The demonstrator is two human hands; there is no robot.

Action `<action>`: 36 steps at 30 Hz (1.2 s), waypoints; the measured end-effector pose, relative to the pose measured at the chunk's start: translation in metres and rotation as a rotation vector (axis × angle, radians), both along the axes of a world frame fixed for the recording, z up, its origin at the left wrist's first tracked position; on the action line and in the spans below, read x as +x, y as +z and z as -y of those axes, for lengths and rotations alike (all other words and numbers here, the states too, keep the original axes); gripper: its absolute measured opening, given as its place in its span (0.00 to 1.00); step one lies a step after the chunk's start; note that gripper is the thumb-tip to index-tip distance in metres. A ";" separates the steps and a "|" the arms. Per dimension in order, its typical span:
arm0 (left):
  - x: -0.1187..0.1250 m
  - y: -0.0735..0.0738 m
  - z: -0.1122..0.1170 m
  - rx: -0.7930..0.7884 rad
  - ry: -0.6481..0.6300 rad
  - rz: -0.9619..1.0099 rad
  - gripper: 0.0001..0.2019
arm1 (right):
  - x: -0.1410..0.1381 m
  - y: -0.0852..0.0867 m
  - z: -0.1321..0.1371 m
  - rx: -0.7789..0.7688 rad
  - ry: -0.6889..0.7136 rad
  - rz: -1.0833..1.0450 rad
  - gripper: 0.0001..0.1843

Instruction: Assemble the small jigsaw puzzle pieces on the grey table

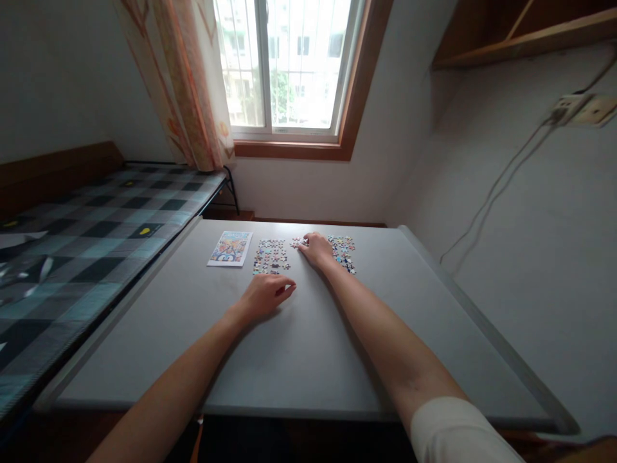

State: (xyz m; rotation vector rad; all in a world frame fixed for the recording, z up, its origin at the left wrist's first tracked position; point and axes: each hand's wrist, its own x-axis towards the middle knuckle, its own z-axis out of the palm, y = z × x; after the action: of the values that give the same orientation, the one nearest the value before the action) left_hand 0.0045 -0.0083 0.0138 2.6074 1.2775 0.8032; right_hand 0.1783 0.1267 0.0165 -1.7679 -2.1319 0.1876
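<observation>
Loose jigsaw pieces (270,251) lie in a rough block near the far side of the table, with a second block of pieces (343,249) to its right. Between them, a small cluster of pieces (295,242) sits under the fingertips of my right hand (317,248), whose thumb and fingers close on a jigsaw piece there. My left hand (268,294) hovers at the near edge of the left block. Its thumb and forefinger tips come together; anything between them is too small to make out. Left of the pieces lies a colourful picture card (230,249).
The grey-white table (308,360) has raised side edges. A bed with a checked cover (144,199) stands along its left. Beyond the table are a window (289,71) and a curtain (186,83). A cable (501,177) hangs from a socket on the right wall.
</observation>
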 end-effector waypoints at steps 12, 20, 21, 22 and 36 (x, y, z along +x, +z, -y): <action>0.001 0.001 0.000 -0.041 0.010 -0.048 0.12 | -0.003 0.001 -0.010 -0.105 -0.042 -0.114 0.10; 0.001 0.002 0.000 -0.049 0.013 -0.064 0.11 | 0.000 -0.002 -0.015 -0.120 -0.043 -0.221 0.18; 0.001 0.002 0.000 -0.051 0.013 -0.065 0.11 | 0.000 -0.002 -0.015 -0.114 -0.040 -0.228 0.18; 0.001 0.002 0.000 -0.054 0.012 -0.066 0.11 | 0.000 -0.003 -0.015 -0.108 -0.035 -0.233 0.18; 0.002 0.004 0.000 -0.109 0.230 -0.092 0.12 | 0.013 0.006 0.022 0.050 0.204 -0.418 0.16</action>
State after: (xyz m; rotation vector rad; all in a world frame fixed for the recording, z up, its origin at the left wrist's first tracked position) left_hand 0.0068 -0.0080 0.0179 2.4685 1.6211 0.6297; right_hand 0.1917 0.1044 0.0222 -1.3378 -1.9808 0.5042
